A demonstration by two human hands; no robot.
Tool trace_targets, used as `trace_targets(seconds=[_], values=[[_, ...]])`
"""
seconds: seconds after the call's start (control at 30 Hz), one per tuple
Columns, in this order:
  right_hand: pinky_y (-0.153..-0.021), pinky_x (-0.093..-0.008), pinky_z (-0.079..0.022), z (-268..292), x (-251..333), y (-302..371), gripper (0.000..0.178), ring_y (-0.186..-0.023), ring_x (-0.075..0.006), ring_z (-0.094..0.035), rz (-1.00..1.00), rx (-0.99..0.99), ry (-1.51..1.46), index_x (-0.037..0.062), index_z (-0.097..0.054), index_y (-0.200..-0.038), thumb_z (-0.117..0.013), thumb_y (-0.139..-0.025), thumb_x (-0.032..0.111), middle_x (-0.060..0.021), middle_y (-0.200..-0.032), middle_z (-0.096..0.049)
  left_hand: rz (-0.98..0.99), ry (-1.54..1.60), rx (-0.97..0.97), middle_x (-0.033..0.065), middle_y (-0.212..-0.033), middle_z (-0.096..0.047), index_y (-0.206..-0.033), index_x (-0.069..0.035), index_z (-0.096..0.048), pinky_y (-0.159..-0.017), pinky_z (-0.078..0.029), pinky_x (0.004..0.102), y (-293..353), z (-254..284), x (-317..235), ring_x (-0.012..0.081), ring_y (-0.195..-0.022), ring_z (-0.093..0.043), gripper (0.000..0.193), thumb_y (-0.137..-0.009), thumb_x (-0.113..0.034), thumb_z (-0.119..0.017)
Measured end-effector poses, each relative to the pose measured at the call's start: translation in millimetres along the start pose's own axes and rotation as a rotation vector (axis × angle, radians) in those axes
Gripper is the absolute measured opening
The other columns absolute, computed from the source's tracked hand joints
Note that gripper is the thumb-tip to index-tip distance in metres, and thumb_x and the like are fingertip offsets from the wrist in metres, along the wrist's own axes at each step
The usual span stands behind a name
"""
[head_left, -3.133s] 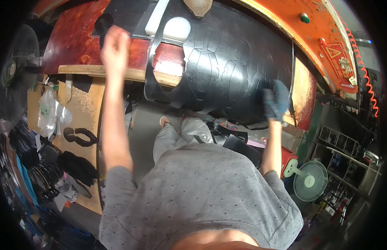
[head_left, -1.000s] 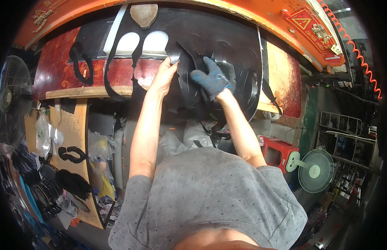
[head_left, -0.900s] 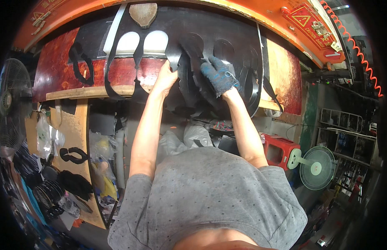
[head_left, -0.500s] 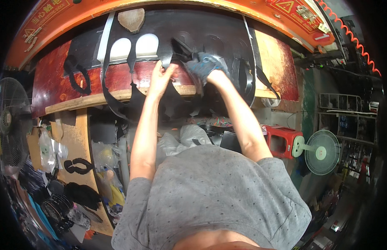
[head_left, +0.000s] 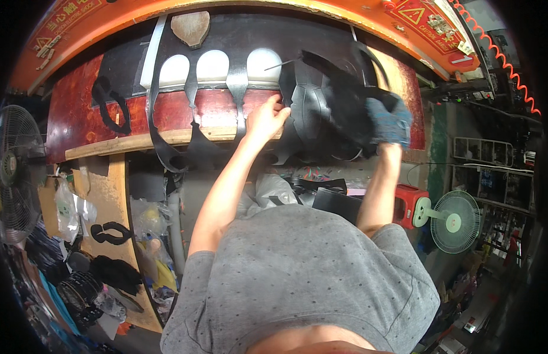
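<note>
A black sheet (head_left: 204,140) with several rounded openings lies over the table, its cut strips hanging past the front edge. My bare left hand (head_left: 267,120) has bent fingers at a strip of it, beside the third opening, where they appear to pinch the edge. A blue-grey glove covers my right hand (head_left: 390,122), which is closed on dark, floppy cut-out pieces (head_left: 345,97) blurred by motion. Pale white board (head_left: 212,66) shows through three openings. Right of my left hand, a black panel with curved cut lines (head_left: 309,100) still fills the sheet.
A wooden block (head_left: 191,29) sits at the back of the dark work surface, under an orange machine beam (head_left: 238,5). Black looped pieces (head_left: 110,106) lie at the left. A red stool (head_left: 411,203) and a green fan (head_left: 455,221) stand at the right.
Both hands have shifted right, the gloved one farther, drawing the dark pieces with it. A third opening with white beneath is now uncovered.
</note>
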State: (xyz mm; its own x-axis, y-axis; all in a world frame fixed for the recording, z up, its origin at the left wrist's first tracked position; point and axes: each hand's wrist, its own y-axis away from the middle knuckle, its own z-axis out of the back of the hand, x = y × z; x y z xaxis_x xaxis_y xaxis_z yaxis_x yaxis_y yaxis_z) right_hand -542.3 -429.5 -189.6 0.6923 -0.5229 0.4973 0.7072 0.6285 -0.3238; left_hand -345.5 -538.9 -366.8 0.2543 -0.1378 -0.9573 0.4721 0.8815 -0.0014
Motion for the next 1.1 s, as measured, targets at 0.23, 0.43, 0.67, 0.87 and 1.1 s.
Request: trace_targets(seconds=[0.23, 0.43, 0.67, 0.87, 1.1], values=[[-0.076, -0.0335, -0.052, 120, -2, -33, 0.039, -0.086, -0.0185, -0.064, -0.029, -0.331, -0.170, -0.0022, -0.064, -0.104, -0.077, -0.074, 0.017, -0.0124, -0.098, -0.069, -0.140, -0.336, -0.078, 0.0062, -0.075, -0.068, -0.086, -0.006, -0.063, -0.070, -0.048, 0.0415, -6, -12, 8, 0.0277, -0.073, -0.064, 0.027, -0.082, -0.033, -0.064], [-0.076, -0.0384, -0.049, -17, 23, -2, 0.044, -0.082, -0.0268, -0.063, 0.023, 0.184, 0.038, 0.0052, -0.063, -0.105, -0.067, -0.076, 0.038, -0.0153, -0.091, -0.067, 0.306, 0.551, 0.462, -0.0026, -0.089, -0.059, -0.101, -0.010, -0.056, -0.061, -0.046, 0.0271, -30, 3, 3, 0.0099, -0.072, -0.055, 0.017, -0.091, -0.023, -0.056], [-0.084, -0.0448, -0.050, -101, 26, 54, 0.092, -0.098, -0.0390, -0.060, 0.469, 0.350, 0.271, -0.0007, -0.050, -0.126, -0.079, -0.057, 0.052, -0.0255, -0.104, -0.061, 0.198, 0.932, 0.473, 0.0056, -0.113, -0.064, -0.121, -0.005, -0.054, -0.089, -0.048, 0.0330, -22, -3, 5, 0.0146, -0.103, -0.060, 0.036, -0.092, -0.025, -0.061], [-0.076, -0.0356, -0.052, 10, -14, -24, 0.050, -0.086, -0.0229, -0.066, -0.288, 0.096, -0.052, -0.0035, -0.065, -0.107, -0.074, -0.069, 0.028, -0.0141, -0.097, -0.069, 0.078, 0.428, 0.005, 0.0087, -0.109, -0.066, -0.128, -0.005, -0.052, -0.077, -0.052, 0.0291, -5, 9, -9, 0.0160, -0.093, -0.064, 0.037, -0.092, -0.013, -0.059], [-0.079, -0.0387, -0.052, 49, -74, -37, 0.051, -0.091, -0.0330, -0.067, -0.105, -0.154, 0.195, 0.0047, -0.063, -0.113, -0.070, -0.069, 0.029, -0.0197, -0.103, -0.068, 0.296, 0.709, 0.340, 0.0157, -0.123, -0.058, -0.133, 0.004, -0.044, -0.095, -0.043, 0.0335, -10, -68, -60, 0.0211, -0.115, -0.054, 0.055, -0.091, -0.026, -0.064]])
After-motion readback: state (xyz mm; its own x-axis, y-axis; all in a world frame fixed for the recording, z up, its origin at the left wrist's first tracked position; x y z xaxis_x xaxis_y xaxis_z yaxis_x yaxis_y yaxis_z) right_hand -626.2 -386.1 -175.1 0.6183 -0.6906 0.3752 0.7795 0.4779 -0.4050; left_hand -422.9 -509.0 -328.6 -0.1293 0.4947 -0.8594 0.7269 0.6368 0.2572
